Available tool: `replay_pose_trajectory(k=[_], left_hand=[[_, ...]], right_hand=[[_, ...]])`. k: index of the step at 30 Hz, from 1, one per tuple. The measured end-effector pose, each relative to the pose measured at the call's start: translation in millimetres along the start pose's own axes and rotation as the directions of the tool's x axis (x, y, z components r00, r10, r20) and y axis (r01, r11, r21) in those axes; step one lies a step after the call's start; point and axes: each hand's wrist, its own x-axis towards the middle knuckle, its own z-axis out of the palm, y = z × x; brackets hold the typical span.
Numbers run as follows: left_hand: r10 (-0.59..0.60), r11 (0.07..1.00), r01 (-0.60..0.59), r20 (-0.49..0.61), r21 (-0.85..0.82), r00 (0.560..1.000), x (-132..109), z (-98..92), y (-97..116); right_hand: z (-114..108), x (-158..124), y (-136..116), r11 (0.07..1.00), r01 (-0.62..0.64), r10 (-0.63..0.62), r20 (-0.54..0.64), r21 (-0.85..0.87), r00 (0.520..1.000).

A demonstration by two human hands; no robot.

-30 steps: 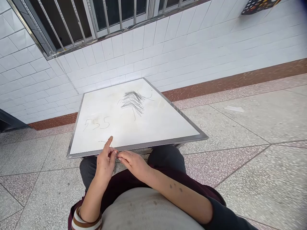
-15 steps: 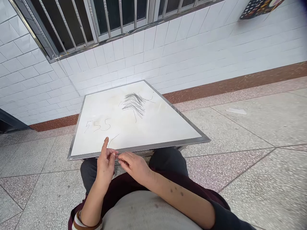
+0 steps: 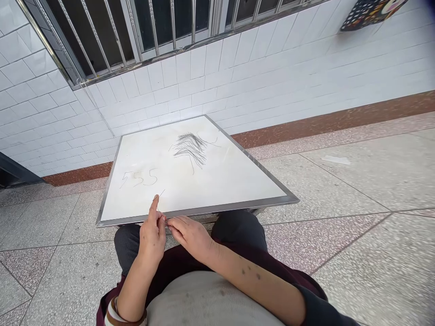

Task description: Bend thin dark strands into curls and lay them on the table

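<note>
My left hand (image 3: 152, 233) is at the near edge of the white table (image 3: 238, 181), its index finger raised and its thumb and other fingers pinching a thin dark strand (image 3: 161, 194). The strand's free end sticks up past the fingertip over the tabletop. My right hand (image 3: 192, 235) meets it fingertip to fingertip, pinched on the same strand's lower part, which the fingers mostly hide. A loose pile of similar dark strands (image 3: 190, 148) lies farther back on the table. Left of it are several curved thin lines (image 3: 139, 177), shaped like the digit 5.
A metal rim (image 3: 220, 208) frames the table, with my knees beneath its near edge. Behind stands a white tiled wall (image 3: 190, 86) with a barred window (image 3: 159, 22). A patterned cloth item (image 3: 372, 13) hangs at upper right. A white scrap (image 3: 335, 160) lies on the floor.
My left hand has moved slightly right, closer to my right hand, and its fingers have drawn in. The strand's free end shows less above the fingers. The pile looks the same.
</note>
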Motion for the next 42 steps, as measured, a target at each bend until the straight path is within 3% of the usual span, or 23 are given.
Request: replay_pose_trajectory(k=[5, 11, 22, 32, 37, 42], left_hand=[[0.062, 0.992, -0.074, 0.109, 0.105, 0.992, -2.6, -4.5, 0.0], [0.117, 0.981, -0.148, 0.226, 0.126, 0.967, -4.1, -2.6, -2.2], [0.114, 0.993, -0.097, 0.297, -0.072, 0.948, -3.5, -7.8, 2.7], [0.09, 0.982, -0.044, 0.251, -0.181, 0.964, -4.0, 2.3, -1.5], [0.071, 0.933, 0.017, 0.232, -0.358, 0.97, -2.8, 3.5, -4.2], [-0.016, 0.857, 0.1, 0.169, -0.505, 0.985, -1.0, 5.9, -3.1]], right_hand=[[-12.5, 4.2, 5.6, 0.982, 0.161, -0.144, 0.153, -0.1, 0.978], [-35.6, 11.3, 13.2, 0.925, 0.335, -0.266, 0.324, -0.181, 0.908], [-51.1, 11.2, 14.0, 0.91, 0.339, -0.255, 0.324, -0.237, 0.911], [-48.0, 13.4, 19.9, 0.949, 0.289, -0.248, 0.269, -0.125, 0.931], [-53.4, 12.5, 24.3, 0.962, 0.269, -0.251, 0.243, -0.045, 0.937], [-54.0, 13.2, 26.4, 0.979, 0.193, -0.177, 0.206, -0.06, 0.962]])
